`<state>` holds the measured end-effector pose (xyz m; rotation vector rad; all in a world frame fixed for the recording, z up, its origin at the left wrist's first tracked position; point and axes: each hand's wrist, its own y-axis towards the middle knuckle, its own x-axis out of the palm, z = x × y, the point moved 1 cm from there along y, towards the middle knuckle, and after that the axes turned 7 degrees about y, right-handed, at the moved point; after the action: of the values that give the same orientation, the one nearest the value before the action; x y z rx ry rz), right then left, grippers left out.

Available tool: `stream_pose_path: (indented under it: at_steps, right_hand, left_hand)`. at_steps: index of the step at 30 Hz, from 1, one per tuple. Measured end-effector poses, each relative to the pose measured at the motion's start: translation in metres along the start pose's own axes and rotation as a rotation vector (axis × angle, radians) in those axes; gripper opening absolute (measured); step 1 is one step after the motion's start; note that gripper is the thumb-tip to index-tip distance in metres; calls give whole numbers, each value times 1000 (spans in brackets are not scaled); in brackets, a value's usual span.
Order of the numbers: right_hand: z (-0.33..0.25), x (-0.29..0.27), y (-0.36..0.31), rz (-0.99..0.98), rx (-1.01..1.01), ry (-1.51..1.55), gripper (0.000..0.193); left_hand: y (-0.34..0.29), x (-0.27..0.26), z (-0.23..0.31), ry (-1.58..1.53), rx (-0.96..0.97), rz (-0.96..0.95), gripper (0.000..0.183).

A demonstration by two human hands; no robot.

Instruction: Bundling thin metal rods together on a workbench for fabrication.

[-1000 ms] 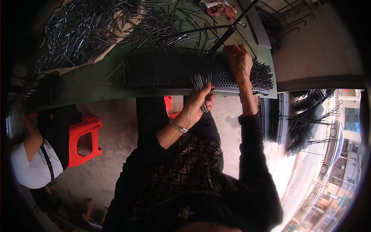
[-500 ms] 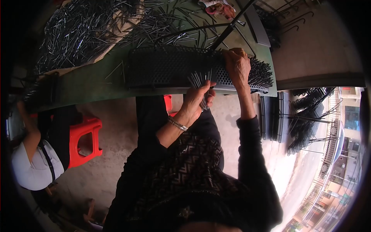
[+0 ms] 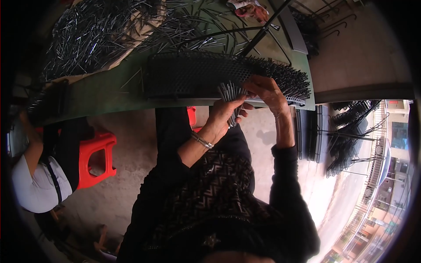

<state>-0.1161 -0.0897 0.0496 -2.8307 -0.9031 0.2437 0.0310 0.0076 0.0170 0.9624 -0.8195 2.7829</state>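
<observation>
Left hand [image 3: 222, 113] clenched round rods [image 3: 229, 91] (a bundle); right hand [image 3: 269, 94] curled beside them — grip unclear.

Red stool [image 3: 84, 166] beside white-shirted person [image 3: 38, 186]; crumpled reddish bundle [image 3: 250, 12] on green table [image 3: 107, 97]

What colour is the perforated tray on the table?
The tray is black, best seen in the head view.

A green table [image 3: 115, 94] bears a brown sheet [image 3: 141, 30] under heaped dark rods [image 3: 94, 39]; loose rods [image 3: 180, 33] lie beside it; a perforated black rack [image 3: 188, 79] sits along the near edge; a crumpled bundle [image 3: 251, 11] farther back.
</observation>
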Motion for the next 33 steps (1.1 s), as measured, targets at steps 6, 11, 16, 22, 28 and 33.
stream_pose_path:
  at_steps: [6, 11, 16, 22, 28, 33]
  right_hand:
    - [-6, 0, -6, 8, 22, -8, 16]
    - [-11, -2, -13, 57, 0, -3, 15]
    - [-28, -16, -17, 524, -246, -205, 12]
    - [-13, -22, 5, 807, -466, -465, 7]
    - [6, -29, 19, 831, -567, -597, 13]
    - [-1, -21, 18, 843, -590, -703, 5]
  left_hand:
    - [4, -5, -8, -7, -11, -40, 28]
    - [3, -2, -6, 35, -12, -29, 36]
    - [10, -10, -12, -39, -60, -31, 55]
    - [19, -14, -23, -87, -100, -78, 33]
    - [21, -12, -23, -150, -97, -18, 23]
    - [19, -13, -27, -211, -54, -28, 25]
